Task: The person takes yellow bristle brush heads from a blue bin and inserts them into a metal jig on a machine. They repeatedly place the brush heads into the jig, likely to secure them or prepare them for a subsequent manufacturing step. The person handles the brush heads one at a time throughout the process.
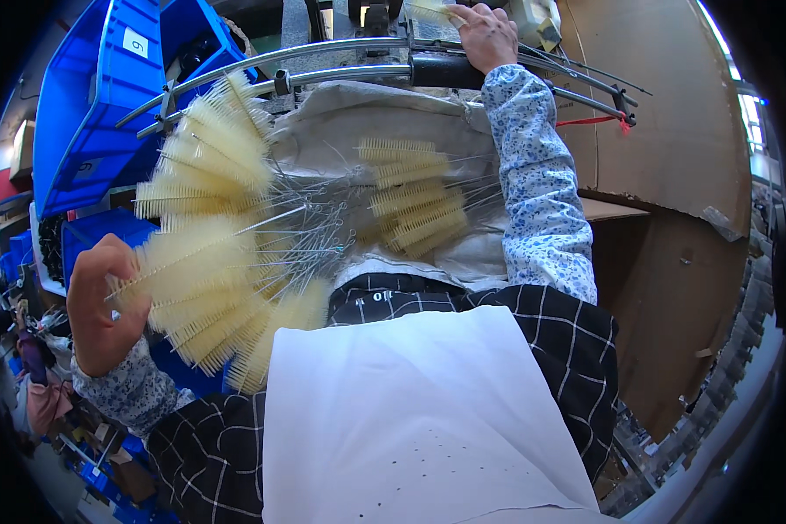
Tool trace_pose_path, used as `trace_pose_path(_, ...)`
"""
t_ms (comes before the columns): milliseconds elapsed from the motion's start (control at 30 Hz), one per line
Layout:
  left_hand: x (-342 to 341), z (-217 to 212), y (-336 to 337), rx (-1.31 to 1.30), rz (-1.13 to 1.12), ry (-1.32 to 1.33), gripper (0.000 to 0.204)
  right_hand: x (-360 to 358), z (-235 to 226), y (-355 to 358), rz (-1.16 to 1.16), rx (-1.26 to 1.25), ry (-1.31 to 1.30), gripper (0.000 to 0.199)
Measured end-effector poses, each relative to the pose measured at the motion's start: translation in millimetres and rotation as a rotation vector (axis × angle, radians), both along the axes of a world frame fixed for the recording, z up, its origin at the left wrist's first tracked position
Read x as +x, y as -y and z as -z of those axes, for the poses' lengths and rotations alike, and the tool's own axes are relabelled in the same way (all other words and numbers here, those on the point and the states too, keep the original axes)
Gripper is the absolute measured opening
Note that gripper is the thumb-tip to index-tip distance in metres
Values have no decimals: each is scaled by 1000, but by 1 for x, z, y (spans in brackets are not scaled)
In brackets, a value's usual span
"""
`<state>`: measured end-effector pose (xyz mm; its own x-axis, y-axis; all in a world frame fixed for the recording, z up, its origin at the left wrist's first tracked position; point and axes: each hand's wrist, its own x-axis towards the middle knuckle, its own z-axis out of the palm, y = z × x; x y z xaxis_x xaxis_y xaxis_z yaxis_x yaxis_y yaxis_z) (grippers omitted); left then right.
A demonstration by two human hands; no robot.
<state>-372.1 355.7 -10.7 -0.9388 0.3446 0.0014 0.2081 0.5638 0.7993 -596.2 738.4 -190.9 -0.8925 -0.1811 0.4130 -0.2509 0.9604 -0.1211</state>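
On the left, my left hand is closed around the tip end of a cream-bristled wire brush. Its twisted wire stem points right, toward the middle. Around it fans a big heap of similar brushes, their looped wire stems tangled together. Up at the machine, my right hand has its fingers curled at the end of another pale brush, partly cut off by the upper edge. Several more yellowish brushes lie in my lap on a grey cloth.
Curved metal rails cross in front of me, with a red tie at their right end. Blue bins stand at the left. Large cardboard sheets rise on the right. A white apron covers my front.
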Motion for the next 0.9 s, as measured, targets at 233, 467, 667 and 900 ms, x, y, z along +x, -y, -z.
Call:
trace_pose_path(233, 6, -1, -2, 16, -2, -34, 28, -1, 3, 0, -13, -21, 3, 16)
trace_pose_path(467, 7, 0, 0, 22, 14, -14, 28, 4, -8, 5, -44, 41, -2, 17)
trace_pose_path(667, 8, 2, 2, 1, 25, -35, 29, 4, -8, 3, -40, 41, -6, 18)
trace_pose_path(900, 6, 2, -4, -8, 55, -51, 29, -25, 12, 1, -64, 116, 48, 20)
